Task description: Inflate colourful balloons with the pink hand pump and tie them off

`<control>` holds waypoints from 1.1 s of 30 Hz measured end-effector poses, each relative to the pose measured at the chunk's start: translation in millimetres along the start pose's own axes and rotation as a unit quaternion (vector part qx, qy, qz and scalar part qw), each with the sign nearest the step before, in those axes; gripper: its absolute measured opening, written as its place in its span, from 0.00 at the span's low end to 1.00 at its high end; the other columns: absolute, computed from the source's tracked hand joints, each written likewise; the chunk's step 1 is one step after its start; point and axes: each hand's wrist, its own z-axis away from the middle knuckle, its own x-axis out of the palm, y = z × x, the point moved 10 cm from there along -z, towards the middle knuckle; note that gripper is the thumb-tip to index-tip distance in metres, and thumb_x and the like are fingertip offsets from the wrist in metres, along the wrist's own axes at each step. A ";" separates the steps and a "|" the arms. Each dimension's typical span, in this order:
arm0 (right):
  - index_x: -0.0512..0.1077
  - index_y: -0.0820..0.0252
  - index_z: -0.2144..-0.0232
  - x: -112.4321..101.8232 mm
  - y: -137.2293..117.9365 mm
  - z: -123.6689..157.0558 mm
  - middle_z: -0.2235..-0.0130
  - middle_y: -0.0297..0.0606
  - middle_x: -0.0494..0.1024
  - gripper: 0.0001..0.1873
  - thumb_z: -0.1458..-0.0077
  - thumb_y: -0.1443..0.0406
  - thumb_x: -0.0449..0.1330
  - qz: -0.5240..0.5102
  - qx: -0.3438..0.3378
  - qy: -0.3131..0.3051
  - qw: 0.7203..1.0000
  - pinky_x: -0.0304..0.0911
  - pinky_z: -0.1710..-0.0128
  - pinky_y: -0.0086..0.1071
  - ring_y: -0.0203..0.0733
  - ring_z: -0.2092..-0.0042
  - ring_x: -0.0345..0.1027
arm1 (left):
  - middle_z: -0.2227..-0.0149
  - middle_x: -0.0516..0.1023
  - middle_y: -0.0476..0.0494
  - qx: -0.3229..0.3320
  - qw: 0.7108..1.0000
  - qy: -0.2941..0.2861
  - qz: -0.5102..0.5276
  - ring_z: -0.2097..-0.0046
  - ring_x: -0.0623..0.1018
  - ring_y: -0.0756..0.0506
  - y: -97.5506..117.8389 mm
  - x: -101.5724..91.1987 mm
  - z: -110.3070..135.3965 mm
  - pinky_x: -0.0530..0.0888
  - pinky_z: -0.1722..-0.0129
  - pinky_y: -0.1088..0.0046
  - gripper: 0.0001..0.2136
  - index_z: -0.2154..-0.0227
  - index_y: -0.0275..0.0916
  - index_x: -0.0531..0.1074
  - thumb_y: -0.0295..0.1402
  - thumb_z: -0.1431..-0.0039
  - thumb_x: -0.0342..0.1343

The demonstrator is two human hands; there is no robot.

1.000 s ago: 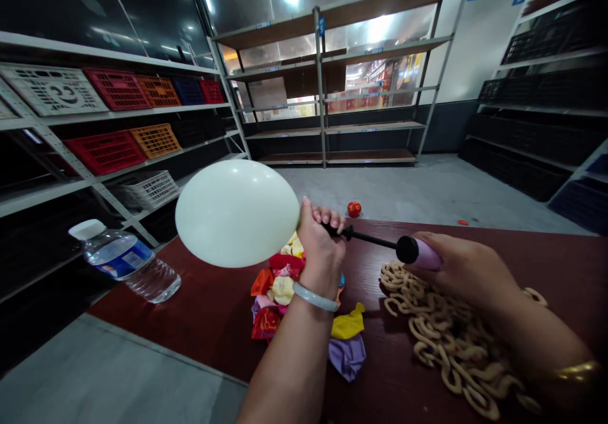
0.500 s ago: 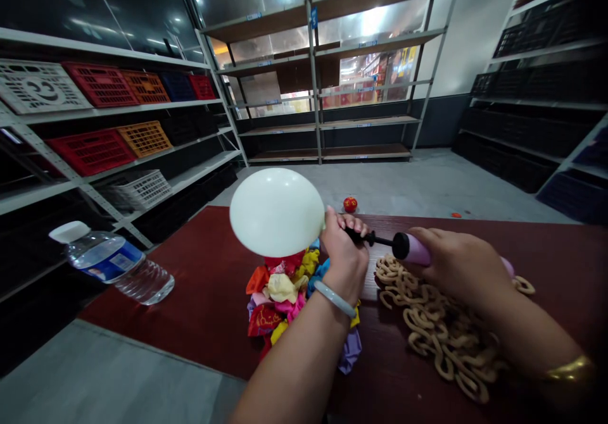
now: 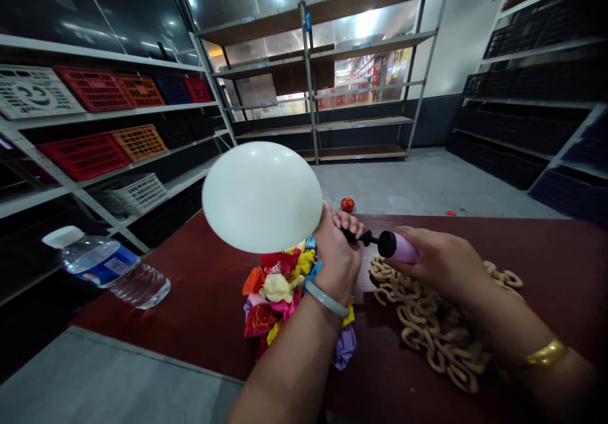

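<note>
A pale, almost white balloon [image 3: 261, 197], swollen with air, juts out to the left of my left hand [image 3: 338, 240]. The fingers of that hand are wrapped round the balloon's neck and the black nozzle end of a hand balloon pump [image 3: 403, 249]; the neck itself is mostly hidden. My right hand [image 3: 441, 259] is closed round the pump's lilac barrel. A short black rod shows between the two hands. Below the balloon lies a heap of crumpled, colourful deflated balloons [image 3: 278, 288]. Under my right hand is a pile of beige, looped, cord-like pieces [image 3: 437, 332].
A water bottle [image 3: 114, 269] with a white cap leans at the left of the dark red table [image 3: 190, 297]. Past the far edge is a small red ball [image 3: 348, 204]. Shelves with crates [image 3: 95, 88] stand left; a tall rack [image 3: 308, 82] is behind.
The balloon has grown larger. My right hand has come nearer my left hand, so less of the pump's black rod shows. The view has shifted slightly.
</note>
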 end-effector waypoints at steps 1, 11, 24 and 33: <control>0.74 0.49 0.51 2.8 4.0 0.3 0.59 0.38 0.82 0.24 0.46 0.45 0.59 0.002 0.002 -0.014 1.000 0.64 0.68 0.39 0.50 0.61 0.77 | 0.84 0.55 0.56 0.009 1.000 0.006 0.003 0.83 0.58 0.54 10.1 -2.3 -3.8 0.55 0.82 0.76 0.24 0.81 0.40 0.53 0.46 0.39 0.58; 0.74 0.45 0.51 -4.3 37.6 2.9 0.57 0.38 0.83 0.24 0.47 0.46 0.59 0.028 0.015 -0.040 0.999 0.63 0.71 0.42 0.56 0.62 0.77 | 0.84 0.52 0.57 0.084 0.995 0.048 0.025 0.84 0.57 0.55 71.6 -20.0 -23.0 0.54 0.82 0.76 0.23 0.80 0.40 0.52 0.43 0.36 0.55; 0.71 0.51 0.50 -4.9 15.5 5.1 0.57 0.39 0.81 0.23 0.46 0.51 0.59 0.107 0.000 -0.029 0.994 0.59 0.72 0.40 0.53 0.61 0.76 | 0.83 0.53 0.56 0.019 0.998 0.044 0.043 0.83 0.57 0.54 7.3 -14.7 -7.7 0.55 0.81 0.76 0.22 0.81 0.40 0.52 0.41 0.35 0.54; 0.72 0.54 0.58 -1.5 -9.7 4.3 0.64 0.38 0.81 0.20 0.44 0.48 0.57 0.099 -0.004 -0.016 0.995 0.52 0.75 0.36 0.49 0.66 0.75 | 0.82 0.57 0.55 -0.031 0.999 0.015 0.026 0.81 0.60 0.54 -36.6 -4.1 15.6 0.59 0.78 0.75 0.21 0.79 0.39 0.56 0.45 0.36 0.54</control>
